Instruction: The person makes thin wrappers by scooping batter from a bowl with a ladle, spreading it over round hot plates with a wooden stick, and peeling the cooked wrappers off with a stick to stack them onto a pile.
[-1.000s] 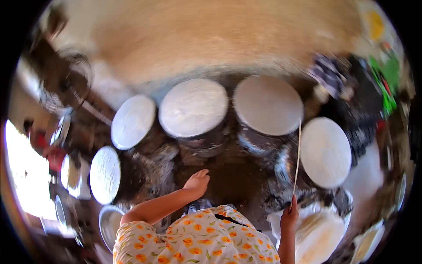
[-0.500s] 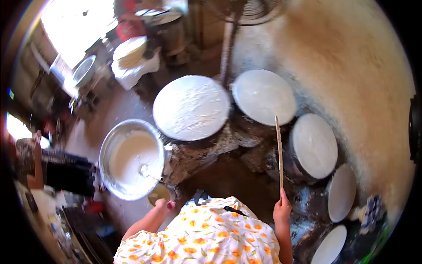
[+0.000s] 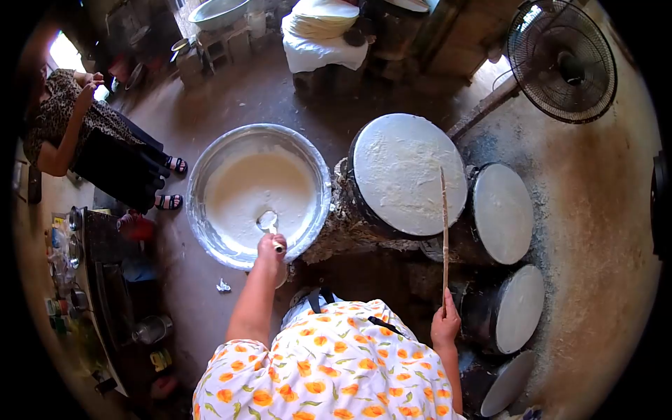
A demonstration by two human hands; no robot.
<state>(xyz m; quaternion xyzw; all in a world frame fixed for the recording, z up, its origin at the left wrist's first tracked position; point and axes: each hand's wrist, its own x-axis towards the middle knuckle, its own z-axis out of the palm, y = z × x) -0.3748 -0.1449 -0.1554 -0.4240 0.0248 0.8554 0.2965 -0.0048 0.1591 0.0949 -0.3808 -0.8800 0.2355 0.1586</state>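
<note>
My left hand (image 3: 271, 248) is closed around the handle of a ladle (image 3: 267, 221) at the near side of a large metal basin (image 3: 199, 227). The ladle's bowl rests at the surface of the off-white liquid batter (image 3: 262, 178) in the basin. At the right, my right hand (image 3: 446, 325) grips the lower end of a long thin wooden stick (image 3: 446, 241), which points forward. The stick's tip shows over a large round white-topped pot (image 3: 406, 171), streaked with white residue; I cannot tell whether it touches.
More round white-topped pots curve down the right: one (image 3: 502, 213), another (image 3: 520, 309) and a lower one (image 3: 509, 383). A fan (image 3: 560, 63) stands behind. A person (image 3: 77, 133) stands at left. Stacked pale rounds (image 3: 322, 19) lie on a cloth-covered stand.
The view has turned left, so the basin and pots appear farther right. My left hand has moved from beside my body onto the ladle handle. My right hand still holds the stick.
</note>
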